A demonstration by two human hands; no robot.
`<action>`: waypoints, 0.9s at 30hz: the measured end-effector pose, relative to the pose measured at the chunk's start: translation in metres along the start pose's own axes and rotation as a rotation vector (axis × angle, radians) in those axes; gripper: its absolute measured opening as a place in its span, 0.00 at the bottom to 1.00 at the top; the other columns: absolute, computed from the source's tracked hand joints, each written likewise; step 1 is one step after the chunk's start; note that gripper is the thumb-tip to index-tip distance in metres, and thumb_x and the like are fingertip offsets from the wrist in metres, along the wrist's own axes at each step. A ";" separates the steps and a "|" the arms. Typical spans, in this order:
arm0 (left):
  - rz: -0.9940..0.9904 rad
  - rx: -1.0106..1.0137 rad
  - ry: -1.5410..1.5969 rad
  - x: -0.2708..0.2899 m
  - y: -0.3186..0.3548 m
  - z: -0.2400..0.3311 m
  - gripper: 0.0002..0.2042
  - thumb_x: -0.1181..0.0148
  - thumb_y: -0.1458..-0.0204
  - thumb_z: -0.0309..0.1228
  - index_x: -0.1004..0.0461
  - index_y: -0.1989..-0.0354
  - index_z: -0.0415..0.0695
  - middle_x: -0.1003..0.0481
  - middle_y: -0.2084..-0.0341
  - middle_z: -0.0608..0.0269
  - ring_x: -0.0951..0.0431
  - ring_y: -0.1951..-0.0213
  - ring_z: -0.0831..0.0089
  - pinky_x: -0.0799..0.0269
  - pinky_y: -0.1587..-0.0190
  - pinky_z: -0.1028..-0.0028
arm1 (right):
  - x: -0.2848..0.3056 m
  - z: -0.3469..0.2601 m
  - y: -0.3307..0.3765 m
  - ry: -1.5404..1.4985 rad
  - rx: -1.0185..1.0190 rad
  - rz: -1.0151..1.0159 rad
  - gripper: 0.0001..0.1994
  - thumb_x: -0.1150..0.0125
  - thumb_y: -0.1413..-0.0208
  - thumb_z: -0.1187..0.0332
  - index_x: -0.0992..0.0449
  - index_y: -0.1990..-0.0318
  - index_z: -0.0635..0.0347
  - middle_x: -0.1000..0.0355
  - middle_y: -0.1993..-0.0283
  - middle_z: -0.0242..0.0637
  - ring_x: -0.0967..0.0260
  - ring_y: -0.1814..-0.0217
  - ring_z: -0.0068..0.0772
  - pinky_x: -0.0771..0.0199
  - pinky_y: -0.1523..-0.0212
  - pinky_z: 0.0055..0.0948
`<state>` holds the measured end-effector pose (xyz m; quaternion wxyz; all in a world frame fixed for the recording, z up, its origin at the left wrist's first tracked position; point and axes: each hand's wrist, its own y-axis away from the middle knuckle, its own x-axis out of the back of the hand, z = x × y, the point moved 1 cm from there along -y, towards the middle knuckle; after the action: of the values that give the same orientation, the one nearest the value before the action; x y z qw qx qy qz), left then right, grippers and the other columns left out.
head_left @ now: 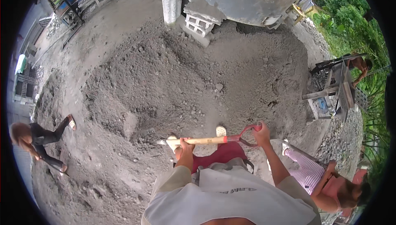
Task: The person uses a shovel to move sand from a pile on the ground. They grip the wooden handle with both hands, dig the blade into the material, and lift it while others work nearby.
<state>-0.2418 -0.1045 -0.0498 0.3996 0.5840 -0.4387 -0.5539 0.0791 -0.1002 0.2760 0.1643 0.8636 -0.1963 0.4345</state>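
A shovel (208, 141) lies level across the front of my legs, with a pale wooden shaft and a red D-shaped handle. My right hand (261, 135) is closed round the grip of that handle. Farther left, my left hand (187, 145) wraps the shaft near its lower end. Only a small grey metal part shows beyond it, so the blade's shape cannot be made out. In front of my feet rises a broad heap of grey sand and gravel (144, 80), apart from the shovel.
A large metal mixer drum (243, 0) stands at the far side, beside concrete blocks (199, 25). One person (43, 140) is at the left, another (317, 179) close at my right. A wooden stand (332, 87) with a person behind it is farther right.
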 end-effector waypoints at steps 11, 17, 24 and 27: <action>-0.274 -0.148 0.034 0.068 0.007 -0.129 0.10 0.56 0.52 0.33 0.43 0.83 0.50 0.40 0.86 0.73 0.39 0.79 0.75 0.35 0.67 0.73 | 0.036 -0.020 -0.220 0.058 0.201 -0.645 0.17 0.45 0.59 0.68 0.35 0.57 0.53 0.32 0.77 0.39 0.33 0.83 0.33 0.35 0.81 0.32; 0.046 -0.071 0.527 0.041 0.057 -0.177 0.08 0.56 0.57 0.30 0.45 0.85 0.51 0.43 0.89 0.74 0.40 0.84 0.77 0.33 0.71 0.74 | -0.008 -0.018 -0.262 0.323 0.372 -0.645 0.17 0.43 0.59 0.66 0.35 0.58 0.53 0.31 0.74 0.44 0.31 0.73 0.45 0.34 0.71 0.38; 0.141 -0.094 0.623 0.007 0.046 -0.200 0.09 0.53 0.57 0.30 0.45 0.85 0.52 0.42 0.88 0.75 0.39 0.83 0.77 0.33 0.70 0.75 | -0.035 -0.034 -0.314 0.281 0.398 -0.709 0.17 0.41 0.60 0.67 0.35 0.60 0.53 0.30 0.70 0.45 0.32 0.65 0.50 0.34 0.67 0.41; 0.120 -0.210 0.350 -0.007 0.032 -0.228 0.09 0.53 0.56 0.30 0.45 0.84 0.52 0.43 0.87 0.75 0.39 0.83 0.77 0.33 0.71 0.74 | -0.012 0.010 -0.344 0.225 0.376 -0.667 0.17 0.41 0.61 0.68 0.34 0.60 0.53 0.31 0.70 0.45 0.32 0.65 0.50 0.34 0.66 0.41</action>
<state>-0.0168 -0.1116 -0.0021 0.5608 0.5991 -0.3365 -0.4619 0.2451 0.1968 0.2212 0.1557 0.8419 0.1970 0.4776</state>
